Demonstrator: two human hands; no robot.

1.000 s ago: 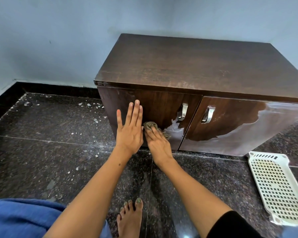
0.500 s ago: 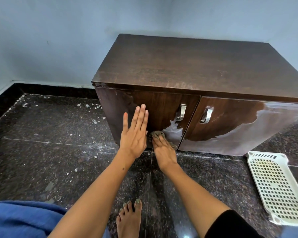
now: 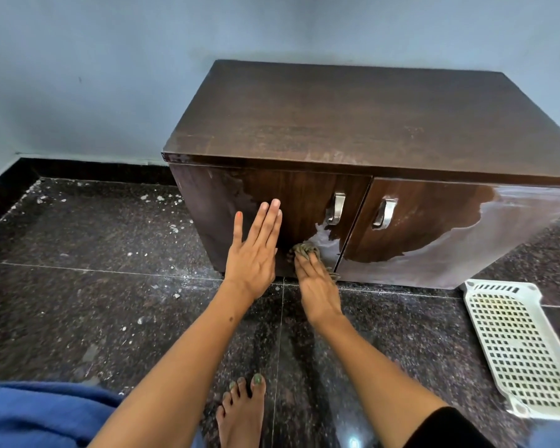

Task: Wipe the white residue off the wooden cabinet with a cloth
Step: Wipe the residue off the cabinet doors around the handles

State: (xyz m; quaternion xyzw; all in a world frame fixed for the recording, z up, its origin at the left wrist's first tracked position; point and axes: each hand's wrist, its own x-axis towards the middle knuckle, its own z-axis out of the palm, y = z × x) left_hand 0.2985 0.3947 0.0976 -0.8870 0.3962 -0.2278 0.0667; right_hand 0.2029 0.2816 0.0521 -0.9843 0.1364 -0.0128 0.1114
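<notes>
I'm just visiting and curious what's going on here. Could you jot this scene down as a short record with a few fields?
Setting: dark speckled floor, pale blue wall
Cabinet: dark wood, two doors, both closed, metal handles
Left hand: flat, fingers straight, against the left door
Right hand: presses a cloth on the left door, low down
White residue: large patch across the right door, smaller patch on the left door beside the cloth
Nearby: white plastic basket on the floor to the right; white flecks on the floor to the left
</notes>
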